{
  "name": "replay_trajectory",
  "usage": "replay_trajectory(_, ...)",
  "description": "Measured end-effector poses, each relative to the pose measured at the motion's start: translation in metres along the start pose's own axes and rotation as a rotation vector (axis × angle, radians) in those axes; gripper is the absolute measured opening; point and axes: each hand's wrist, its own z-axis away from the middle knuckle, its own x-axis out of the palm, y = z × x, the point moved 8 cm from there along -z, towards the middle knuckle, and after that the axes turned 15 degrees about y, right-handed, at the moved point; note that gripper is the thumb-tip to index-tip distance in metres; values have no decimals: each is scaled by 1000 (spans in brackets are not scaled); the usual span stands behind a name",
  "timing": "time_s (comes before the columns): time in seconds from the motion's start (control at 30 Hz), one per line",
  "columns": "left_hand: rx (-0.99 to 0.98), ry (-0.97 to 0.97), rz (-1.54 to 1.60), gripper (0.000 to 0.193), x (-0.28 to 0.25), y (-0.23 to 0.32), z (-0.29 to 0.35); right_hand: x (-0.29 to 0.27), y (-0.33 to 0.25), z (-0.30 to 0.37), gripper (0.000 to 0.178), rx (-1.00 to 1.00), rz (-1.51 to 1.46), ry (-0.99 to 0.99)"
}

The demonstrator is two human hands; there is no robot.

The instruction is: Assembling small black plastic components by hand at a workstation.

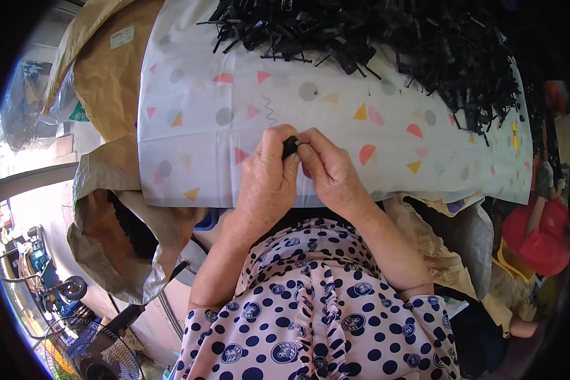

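Close together over the near half of the table, both of my hands are closed on one small black plastic part point(290, 147). My left hand point(269, 168) pinches it between thumb and bent fingers. The thumb and forefinger of my right hand point(329, 164) press at its right end, where a small pale spot shows; whether that is a separate piece I cannot tell. Most of the part is hidden by my fingers. Farther off, a large heap of black plastic parts point(361, 38) with thin stems covers the far and right side of the table.
A white patterned cloth point(196, 145) covers the table. An opened paper sack point(117, 234) stands at its left edge, another sack point(449, 234) at the right. A fan point(92, 348) is at lower left. At the right edge sits another person wearing something red point(538, 234).
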Motion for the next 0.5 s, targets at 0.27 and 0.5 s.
replay_trajectory(0.27, 56, 567, -684, 30, -160, 1, 11, -2, -3, 1, 15, -92, -39, -119)
replay_trajectory(0.5, -152, 542, -1100, 35, -310, -26, 51, -94, 4, -9, 9, -27, 22, 146)
